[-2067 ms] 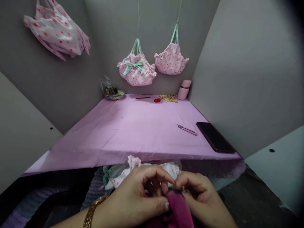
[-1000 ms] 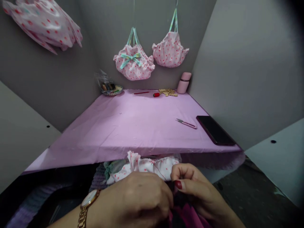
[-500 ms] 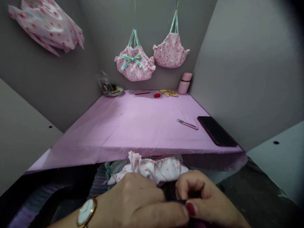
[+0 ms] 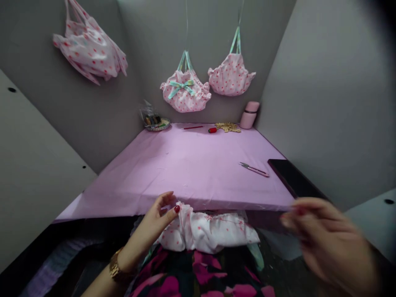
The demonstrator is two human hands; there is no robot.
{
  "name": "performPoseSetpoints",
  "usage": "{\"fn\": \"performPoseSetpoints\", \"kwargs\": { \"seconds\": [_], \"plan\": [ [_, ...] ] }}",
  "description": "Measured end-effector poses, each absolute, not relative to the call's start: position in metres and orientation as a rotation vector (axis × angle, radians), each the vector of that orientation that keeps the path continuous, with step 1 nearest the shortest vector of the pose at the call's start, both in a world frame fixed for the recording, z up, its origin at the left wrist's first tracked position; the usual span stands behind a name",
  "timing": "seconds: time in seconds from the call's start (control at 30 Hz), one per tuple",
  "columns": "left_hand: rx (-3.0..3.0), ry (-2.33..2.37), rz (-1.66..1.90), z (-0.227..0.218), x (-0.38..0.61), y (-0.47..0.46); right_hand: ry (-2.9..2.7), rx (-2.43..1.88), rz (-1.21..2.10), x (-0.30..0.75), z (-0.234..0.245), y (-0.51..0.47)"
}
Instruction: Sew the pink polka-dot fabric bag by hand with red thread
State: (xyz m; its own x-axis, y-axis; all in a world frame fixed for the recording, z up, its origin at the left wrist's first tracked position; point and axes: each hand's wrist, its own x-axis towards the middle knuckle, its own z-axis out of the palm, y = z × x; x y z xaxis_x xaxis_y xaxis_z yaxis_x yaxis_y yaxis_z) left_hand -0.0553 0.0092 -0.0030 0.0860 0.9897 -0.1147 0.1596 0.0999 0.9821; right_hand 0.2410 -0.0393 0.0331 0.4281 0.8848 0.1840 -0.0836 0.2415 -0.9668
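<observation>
Sewing booth: grey partition walls [image 4: 324, 90] either side of the fingers [image 4: 163, 198], lilac-clothed table [image 4: 185, 165] ahead. Red-stitched dotted cloth [image 4: 213, 233] by the left ones; thread snips [image 4: 255, 169], red thread spool [image 4: 212, 130] farther out; dotted garments [image 4: 185, 102] hang beyond.

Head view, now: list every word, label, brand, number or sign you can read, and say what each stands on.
No readable text anywhere.
White dotted cloth: dots, no lettering visible.
Pink flask: no lettering I can make out.
Dark flat device: nothing legible on it.
Red spool and clear bag's contents: too small to tell.
Gold watch: no readable dial.
</observation>
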Motion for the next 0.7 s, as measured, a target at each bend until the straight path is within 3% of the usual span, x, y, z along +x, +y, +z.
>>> {"fn": "performPoseSetpoints", "kwargs": {
  "seconds": [0.1,0.17,0.4,0.7],
  "plan": [
    [1.087,1.195,0.958,-0.013,-0.049,0.006,-1.135,-1.198,1.328,0.21,0.012,-0.024],
    [1.051,1.096,0.931,-0.019,-0.045,0.005,-1.244,-1.177,1.499,0.194,-0.001,-0.013],
    [0.896,0.806,0.85,-0.036,-0.026,0.005,-1.55,-1.166,1.631,0.178,-0.02,-0.002],
    [0.763,0.808,0.825,-0.013,-0.001,-0.01,-1.502,-1.156,1.574,0.184,-0.015,-0.013]
  ]
}}
